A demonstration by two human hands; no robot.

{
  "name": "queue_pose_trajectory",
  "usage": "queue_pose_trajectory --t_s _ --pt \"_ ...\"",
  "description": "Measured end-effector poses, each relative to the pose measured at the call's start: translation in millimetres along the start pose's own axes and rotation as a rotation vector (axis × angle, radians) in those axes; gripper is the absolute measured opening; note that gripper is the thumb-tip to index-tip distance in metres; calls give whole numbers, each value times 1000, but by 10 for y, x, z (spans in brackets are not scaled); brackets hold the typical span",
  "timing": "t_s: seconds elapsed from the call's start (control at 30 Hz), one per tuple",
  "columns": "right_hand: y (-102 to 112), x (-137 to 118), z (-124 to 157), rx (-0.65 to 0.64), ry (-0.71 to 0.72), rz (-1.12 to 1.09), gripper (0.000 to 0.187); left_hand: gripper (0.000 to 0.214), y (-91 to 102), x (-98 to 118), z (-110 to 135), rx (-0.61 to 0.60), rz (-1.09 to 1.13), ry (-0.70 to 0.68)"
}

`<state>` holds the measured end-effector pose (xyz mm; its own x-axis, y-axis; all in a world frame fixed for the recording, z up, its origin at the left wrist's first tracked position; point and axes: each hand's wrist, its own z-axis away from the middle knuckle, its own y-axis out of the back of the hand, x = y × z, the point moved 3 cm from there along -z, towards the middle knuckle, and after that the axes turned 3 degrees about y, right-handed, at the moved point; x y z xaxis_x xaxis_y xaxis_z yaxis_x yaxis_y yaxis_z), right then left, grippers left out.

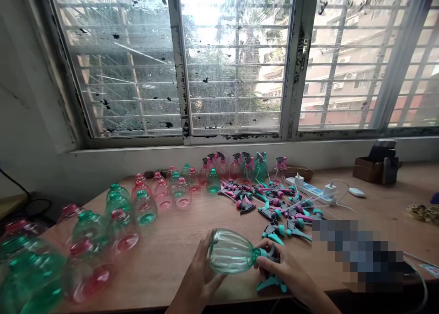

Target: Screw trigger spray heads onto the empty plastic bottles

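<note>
A clear green spray bottle (233, 252) lies on its side in the air above the table's front, its neck pointing right. My left hand (200, 273) is wrapped around its base end. At the neck, my right hand (286, 263) grips a black and teal spray head (272, 253), which meets the bottle mouth. Whether it is threaded on cannot be made out. A teal trigger (272, 284) shows below my right fingers; whether it belongs to the held head is unclear. Just beyond lies a pile of loose pink, teal and black spray heads (274, 199).
Several open green and pink bottles (92, 231) stand along the left. Bottles with heads fitted (236, 167) line the back by the window. A power strip (313, 190) with cables, a brown box (368, 170) and a blurred dark object (363, 254) are to the right.
</note>
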<state>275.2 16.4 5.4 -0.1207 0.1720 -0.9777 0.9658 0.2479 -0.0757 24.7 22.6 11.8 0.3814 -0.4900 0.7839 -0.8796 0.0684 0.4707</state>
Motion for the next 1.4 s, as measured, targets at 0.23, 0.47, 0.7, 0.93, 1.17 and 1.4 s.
queue_pose_trajectory --t_s 0.23,0.47,0.7,0.93,1.17,1.4 --pt "0 10 -5 -10 -12 -7 40 94 5 4 38 -38 55 51" --pt "23 38 -2 10 -9 2 39 87 26 22 -4 -48 11 59" --pt "28 16 7 -2 -2 -13 35 88 8 46 25 -91 75 81" --pt "38 -25 20 -13 -22 10 34 90 26 110 -3 -103 141 89" --pt "67 -17 31 -5 -22 21 35 86 13 118 7 -101 116 76" --pt "61 -75 39 -17 -19 34 35 95 4 162 -21 -125 121 102"
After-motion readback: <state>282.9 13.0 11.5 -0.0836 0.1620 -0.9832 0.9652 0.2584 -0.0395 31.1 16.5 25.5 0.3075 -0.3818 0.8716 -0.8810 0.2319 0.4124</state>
